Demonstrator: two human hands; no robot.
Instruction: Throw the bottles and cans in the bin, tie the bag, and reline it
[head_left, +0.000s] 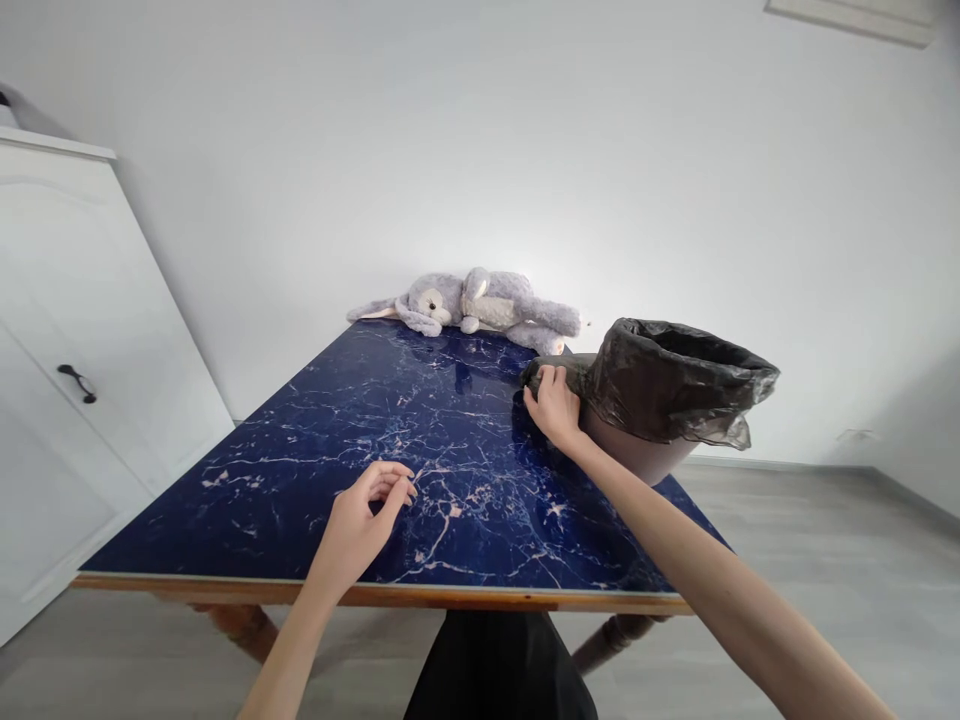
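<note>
Bunched black plastic bag (pixel 577 372) lies on the table beside the bin, and my right hand (pixel 556 405) has its fingers closed on the near left end of it. Part of the bunch is hidden behind the fingers. Just to the right, a brownish-pink bin (pixel 634 440) stands with a black bin liner (pixel 645 385) folded down over its rim. The liner's mouth gapes at the top. My left hand (pixel 369 515) hovers over the front of the table, fingers loosely curved towards the thumb, holding nothing.
A grey plush bunny (pixel 495 305) lies on its side along the back edge, against the white wall. The dark blue marbled table (pixel 300 480) has a wooden front edge. At left stands a white cabinet (pixel 67 300) with a black handle.
</note>
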